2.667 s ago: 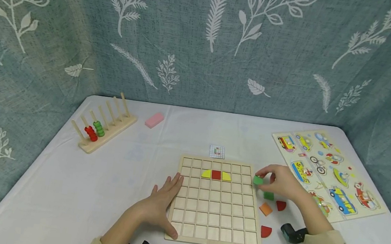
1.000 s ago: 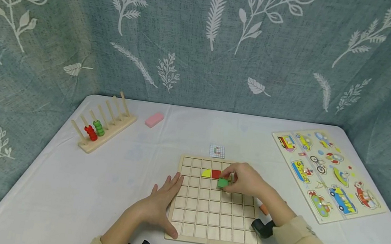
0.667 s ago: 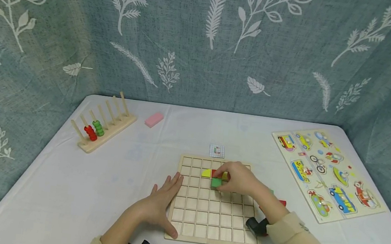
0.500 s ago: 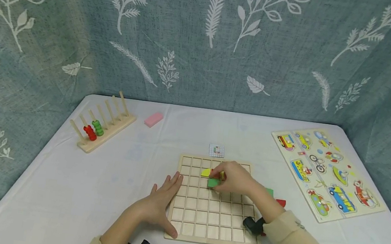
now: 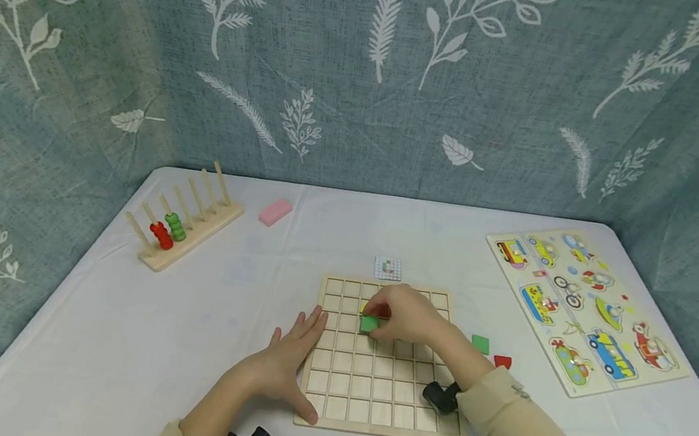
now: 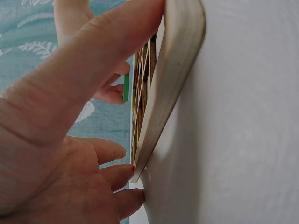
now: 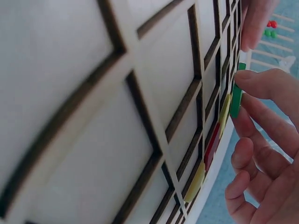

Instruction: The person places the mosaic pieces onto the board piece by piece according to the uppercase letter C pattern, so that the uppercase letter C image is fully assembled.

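Note:
My right hand pinches a green square tile between thumb and fingers, over the upper left part of the wooden grid board. In the right wrist view the tile stands on edge beside a yellow quarter-round tile. A red tile and a second yellow piece sit in the board's cells behind it; in the head view my hand mostly hides these. My left hand rests along the board's left edge, fingers straight, thumb at the near left corner.
Right of the board lie another green tile and a red piece. A small pattern card lies beyond it. Farther off are a peg stand with red and green beads, a pink block and a vehicle picture board.
My right hand has carried the green tile from beside the board's right edge leftward across the board, still drifting left in the last half second. The left hand stays put.

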`<state>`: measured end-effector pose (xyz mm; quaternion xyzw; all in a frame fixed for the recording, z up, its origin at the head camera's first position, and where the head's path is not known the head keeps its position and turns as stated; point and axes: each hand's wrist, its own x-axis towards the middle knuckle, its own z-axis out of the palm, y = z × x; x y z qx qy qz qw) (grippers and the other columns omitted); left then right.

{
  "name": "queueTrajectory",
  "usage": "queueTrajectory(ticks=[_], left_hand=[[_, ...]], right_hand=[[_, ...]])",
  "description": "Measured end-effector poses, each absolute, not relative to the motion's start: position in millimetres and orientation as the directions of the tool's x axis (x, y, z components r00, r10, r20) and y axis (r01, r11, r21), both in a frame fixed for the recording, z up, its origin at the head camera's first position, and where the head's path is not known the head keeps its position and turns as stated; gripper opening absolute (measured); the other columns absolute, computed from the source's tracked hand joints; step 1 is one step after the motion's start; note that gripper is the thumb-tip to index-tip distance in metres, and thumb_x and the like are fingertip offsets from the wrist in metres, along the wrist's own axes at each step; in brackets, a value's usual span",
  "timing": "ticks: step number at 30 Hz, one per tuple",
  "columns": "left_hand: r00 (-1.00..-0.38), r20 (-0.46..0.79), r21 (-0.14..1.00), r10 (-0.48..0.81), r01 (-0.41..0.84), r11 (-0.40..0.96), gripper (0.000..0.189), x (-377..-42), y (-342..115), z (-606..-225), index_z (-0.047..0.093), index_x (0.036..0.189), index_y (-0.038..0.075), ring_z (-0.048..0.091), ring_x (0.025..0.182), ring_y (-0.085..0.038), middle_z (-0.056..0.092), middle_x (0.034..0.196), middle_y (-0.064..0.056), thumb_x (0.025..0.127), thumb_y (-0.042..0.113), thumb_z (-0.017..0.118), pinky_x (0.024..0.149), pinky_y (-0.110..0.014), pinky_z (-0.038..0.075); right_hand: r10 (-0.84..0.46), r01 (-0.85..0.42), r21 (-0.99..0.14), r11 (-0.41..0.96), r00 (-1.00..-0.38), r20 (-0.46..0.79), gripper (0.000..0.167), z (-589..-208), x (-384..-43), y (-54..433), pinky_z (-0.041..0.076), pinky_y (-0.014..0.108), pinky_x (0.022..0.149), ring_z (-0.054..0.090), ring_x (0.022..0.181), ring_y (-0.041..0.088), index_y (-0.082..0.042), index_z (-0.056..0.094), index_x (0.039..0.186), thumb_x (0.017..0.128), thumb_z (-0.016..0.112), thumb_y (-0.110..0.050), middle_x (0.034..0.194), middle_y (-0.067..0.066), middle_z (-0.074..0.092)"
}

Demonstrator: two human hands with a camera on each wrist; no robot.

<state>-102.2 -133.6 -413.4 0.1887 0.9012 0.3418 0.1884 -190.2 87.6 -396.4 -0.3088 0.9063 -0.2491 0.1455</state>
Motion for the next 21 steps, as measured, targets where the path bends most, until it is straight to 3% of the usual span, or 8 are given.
queueTrajectory(ticks=[21], left_hand=[[-0.857,-0.211,0.681,0.470,0.215,0.699,0.137,-102.4,-135.4,-414.0,0.009,0.146,0.000,-0.002,0.137,-0.036,-0.001,0.152,-0.014,0.041,0.032,0.091,0.101,-0.064,0.000]], right_hand=[[-0.628,-0.525,-0.460,0.716,-0.772,-0.097,0.025,-397.3,-189.5,81.8,0.043,0.022,0.060,0.053,0.071,0.008,-0.014,0.072,0.093,0.069,0.078,-0.018,0.084,-0.007,0.061]])
